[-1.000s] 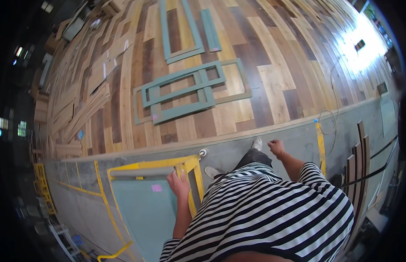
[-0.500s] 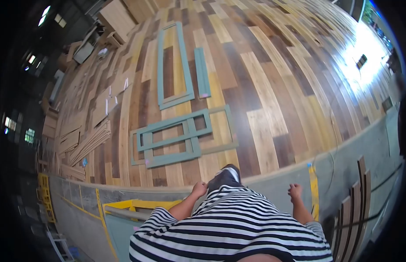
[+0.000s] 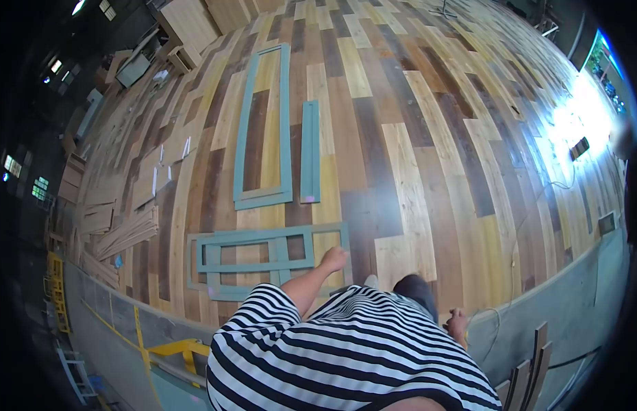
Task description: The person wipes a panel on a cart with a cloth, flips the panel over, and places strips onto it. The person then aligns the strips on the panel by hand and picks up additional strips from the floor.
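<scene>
My left hand (image 3: 335, 259) is swung forward, its fingers curled closed with nothing visible in them. In the view it overlaps the right end of several stacked green rectangular frames (image 3: 296, 264) lying on the floor; contact with them cannot be made out. My right hand (image 3: 457, 323) hangs low by my right side, loosely closed, with nothing visible in it. Beyond the stack lie a long green frame (image 3: 285, 130) and, beside it, a narrow green board (image 3: 309, 152). My shoes show at the floor's near edge, one partly hidden by the dark trouser leg.
Plank-patterned flooring (image 3: 363, 161) stretches ahead, with a concrete strip (image 3: 538, 301) along its near edge. Thin wood strips (image 3: 132, 233) lie at left. A yellow metal frame (image 3: 185, 348) stands behind at left, upright boards (image 3: 534, 370) at right. A cable (image 3: 498, 322) trails nearby.
I have stepped forward onto the plank floor, so the frames appear nearer and lower. My left hand has swung forward; my right hand has dropped back. The yellow metal frame has slipped farther behind.
</scene>
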The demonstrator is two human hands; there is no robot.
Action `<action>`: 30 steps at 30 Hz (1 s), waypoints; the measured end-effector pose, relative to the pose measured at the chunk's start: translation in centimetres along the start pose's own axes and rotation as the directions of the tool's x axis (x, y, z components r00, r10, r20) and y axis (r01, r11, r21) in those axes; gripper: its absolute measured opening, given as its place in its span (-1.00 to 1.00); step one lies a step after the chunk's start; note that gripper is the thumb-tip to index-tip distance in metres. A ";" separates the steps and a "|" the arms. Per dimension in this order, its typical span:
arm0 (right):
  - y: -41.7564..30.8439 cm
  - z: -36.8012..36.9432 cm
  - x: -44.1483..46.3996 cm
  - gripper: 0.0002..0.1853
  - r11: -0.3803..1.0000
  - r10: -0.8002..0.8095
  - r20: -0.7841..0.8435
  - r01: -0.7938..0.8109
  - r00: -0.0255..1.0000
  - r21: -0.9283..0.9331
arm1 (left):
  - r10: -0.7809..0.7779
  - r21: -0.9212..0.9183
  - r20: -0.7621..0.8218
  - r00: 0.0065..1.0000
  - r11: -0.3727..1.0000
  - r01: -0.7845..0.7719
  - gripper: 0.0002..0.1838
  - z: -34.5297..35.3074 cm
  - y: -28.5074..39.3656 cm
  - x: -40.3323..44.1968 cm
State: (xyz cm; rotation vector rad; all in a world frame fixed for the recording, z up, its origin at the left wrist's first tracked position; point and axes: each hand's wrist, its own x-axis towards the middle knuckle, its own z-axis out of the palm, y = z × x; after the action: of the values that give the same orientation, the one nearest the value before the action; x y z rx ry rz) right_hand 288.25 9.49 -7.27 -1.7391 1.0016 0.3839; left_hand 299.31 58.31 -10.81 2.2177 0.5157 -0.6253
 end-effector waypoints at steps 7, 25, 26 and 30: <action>-2.2 10.3 22.2 -0.76 0.817 -0.336 0.167 0.375 0.927 -0.437 | 0.241 -0.046 -0.107 0.965 0.968 -0.247 -0.57 -8.4 13.1 17.7; -84.7 45.6 44.2 -0.84 0.874 -0.441 0.381 0.485 0.813 -0.023 | -0.714 -0.353 -0.105 0.692 0.677 0.645 -0.62 -9.7 2.4 30.4; -87.4 48.7 43.2 -0.89 0.873 -0.455 0.396 0.488 0.798 0.020 | -0.723 -0.391 -0.116 0.681 0.663 0.638 -0.61 -8.9 2.3 32.1; -90.3 58.2 38.9 -0.91 0.620 -0.491 0.655 0.758 0.574 -0.200 | -0.734 -0.506 -0.024 0.679 0.595 0.625 -0.60 -17.4 4.4 39.2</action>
State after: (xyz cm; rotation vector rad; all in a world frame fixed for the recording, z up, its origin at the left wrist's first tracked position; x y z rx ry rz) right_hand 393.38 53.78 -0.44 -2.1063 -0.2298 0.6184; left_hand 337.71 75.17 -20.75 1.5766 1.5355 -0.5372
